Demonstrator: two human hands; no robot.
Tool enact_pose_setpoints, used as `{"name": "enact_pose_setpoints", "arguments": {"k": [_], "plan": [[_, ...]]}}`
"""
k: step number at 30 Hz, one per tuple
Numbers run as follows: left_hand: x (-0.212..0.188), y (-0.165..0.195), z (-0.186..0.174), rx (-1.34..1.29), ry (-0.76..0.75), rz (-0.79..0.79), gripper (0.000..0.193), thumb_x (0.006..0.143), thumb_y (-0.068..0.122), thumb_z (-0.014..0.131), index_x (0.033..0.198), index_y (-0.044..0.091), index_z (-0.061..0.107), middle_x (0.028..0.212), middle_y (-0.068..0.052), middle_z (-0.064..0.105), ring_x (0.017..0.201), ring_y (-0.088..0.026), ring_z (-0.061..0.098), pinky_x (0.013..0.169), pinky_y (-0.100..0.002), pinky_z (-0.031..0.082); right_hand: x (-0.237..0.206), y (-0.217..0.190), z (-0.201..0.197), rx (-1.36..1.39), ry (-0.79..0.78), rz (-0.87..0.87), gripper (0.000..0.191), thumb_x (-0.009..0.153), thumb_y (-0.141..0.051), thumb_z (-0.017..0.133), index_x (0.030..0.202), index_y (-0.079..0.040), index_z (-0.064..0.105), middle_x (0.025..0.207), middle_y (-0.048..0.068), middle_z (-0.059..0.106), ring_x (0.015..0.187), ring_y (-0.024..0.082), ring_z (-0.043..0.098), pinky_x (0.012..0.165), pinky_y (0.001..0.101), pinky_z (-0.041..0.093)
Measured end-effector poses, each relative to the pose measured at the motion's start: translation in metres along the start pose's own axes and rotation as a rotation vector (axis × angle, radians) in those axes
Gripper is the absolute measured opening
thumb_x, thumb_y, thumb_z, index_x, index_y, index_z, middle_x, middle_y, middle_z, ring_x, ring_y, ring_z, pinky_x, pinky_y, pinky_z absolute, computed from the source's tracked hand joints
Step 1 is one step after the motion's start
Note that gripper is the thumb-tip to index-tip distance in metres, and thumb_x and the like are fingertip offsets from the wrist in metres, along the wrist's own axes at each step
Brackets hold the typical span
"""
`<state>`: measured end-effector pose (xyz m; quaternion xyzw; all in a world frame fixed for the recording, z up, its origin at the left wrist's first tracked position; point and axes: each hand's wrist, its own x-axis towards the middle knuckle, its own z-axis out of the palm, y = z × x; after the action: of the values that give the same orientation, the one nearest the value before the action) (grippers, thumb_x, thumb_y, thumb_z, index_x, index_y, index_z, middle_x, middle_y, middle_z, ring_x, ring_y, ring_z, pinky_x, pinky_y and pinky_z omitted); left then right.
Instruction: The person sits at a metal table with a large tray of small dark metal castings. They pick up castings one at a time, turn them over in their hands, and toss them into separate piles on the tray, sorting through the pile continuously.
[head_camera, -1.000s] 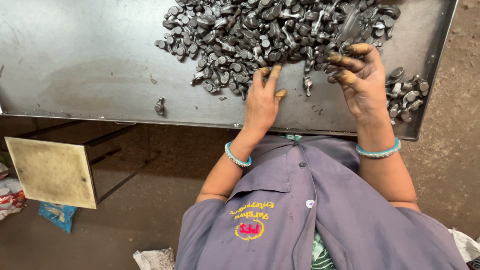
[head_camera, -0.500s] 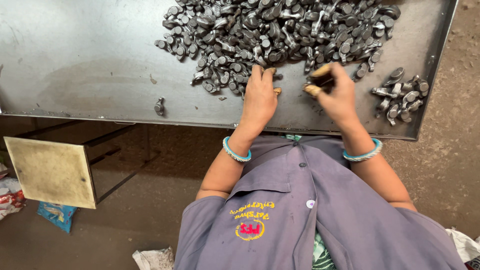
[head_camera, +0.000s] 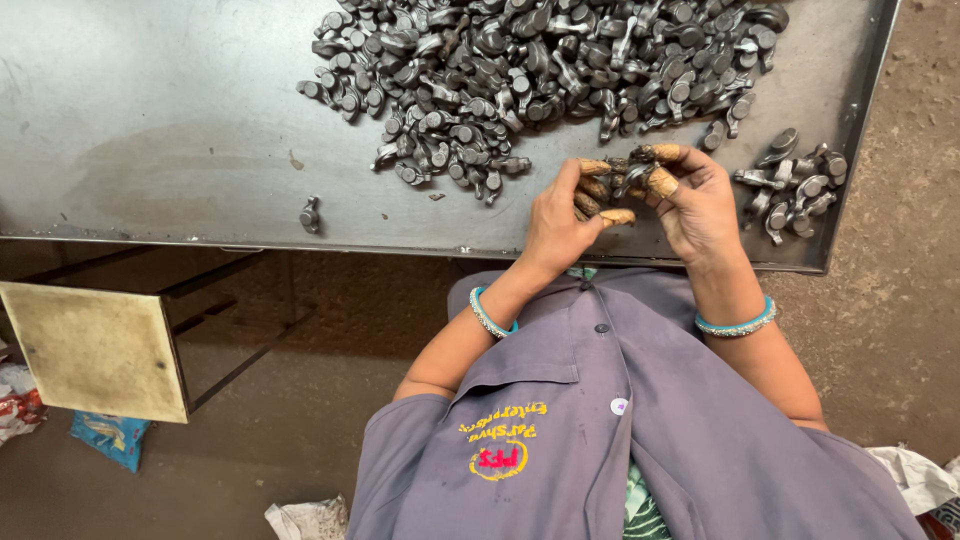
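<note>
Head view: left hand (head_camera: 562, 218) and right hand (head_camera: 697, 200) pinch one small metal part (head_camera: 630, 178) together — mostly hidden by fingers — above the desk (head_camera: 150, 120).

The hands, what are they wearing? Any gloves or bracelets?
No gloves. The left hand and right hand have brownish caps over the fingertips. Each wrist has a turquoise beaded bangle. The forearms are bare below the short sleeves of a grey-purple work shirt with buttons.

1. A grey metal surface (head_camera: 150, 120) with a raised rim.
2. A large heap of dark metal parts (head_camera: 540, 70) lies on it.
3. A small pile (head_camera: 795, 185) sits near its right edge.
4. One lone part (head_camera: 311, 214) lies apart by the near edge.
</note>
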<state>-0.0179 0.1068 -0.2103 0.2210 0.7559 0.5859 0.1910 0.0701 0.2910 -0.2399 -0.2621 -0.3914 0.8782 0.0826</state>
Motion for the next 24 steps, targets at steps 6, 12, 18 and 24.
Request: {"name": "enact_pose_setpoints", "arguments": {"k": [6,12,18,24], "plan": [[0.006,-0.022,0.001,-0.617,-0.049,-0.176,0.033,0.086,0.003,0.082,0.114,0.001,0.064,0.101,-0.001,0.069,0.091,-0.006,0.066,0.079,-0.024,0.058,-0.003,0.010,0.006,-0.142,-0.015,-0.047,0.021,0.097,0.005,0.071,0.117,0.005,0.068,0.110,0.010,0.073,0.098,0.016,0.072,0.089,0.0300,0.061],[0.011,-0.030,-0.002,-0.761,-0.024,-0.294,0.028,0.088,0.002,0.078,0.113,0.002,0.064,0.099,-0.001,0.069,0.088,-0.006,0.066,0.076,-0.023,0.058,-0.002,0.005,0.010,-0.321,0.014,-0.072,0.020,0.098,0.004,0.071,0.118,0.006,0.068,0.108,0.009,0.072,0.095,0.014,0.070,0.087,0.0288,0.061],[0.004,-0.017,-0.031,-0.003,0.191,0.079,0.034,0.084,0.005,0.082,0.113,0.004,0.066,0.104,-0.007,0.070,0.089,-0.021,0.071,0.079,-0.034,0.058,-0.012,-0.032,0.024,-0.864,-0.095,0.015,0.036,0.085,0.006,0.075,0.120,0.003,0.068,0.107,0.006,0.074,0.096,0.011,0.071,0.086,0.0260,0.059],[-0.006,0.000,-0.060,0.552,0.209,0.088,0.048,0.079,0.008,0.082,0.125,0.007,0.066,0.118,-0.017,0.053,0.105,-0.039,0.059,0.086,-0.047,0.051,-0.001,-0.073,0.052,-1.225,-0.278,0.015,0.035,0.076,0.009,0.080,0.108,0.002,0.070,0.100,0.007,0.075,0.094,0.014,0.070,0.083,0.0294,0.058]]}}
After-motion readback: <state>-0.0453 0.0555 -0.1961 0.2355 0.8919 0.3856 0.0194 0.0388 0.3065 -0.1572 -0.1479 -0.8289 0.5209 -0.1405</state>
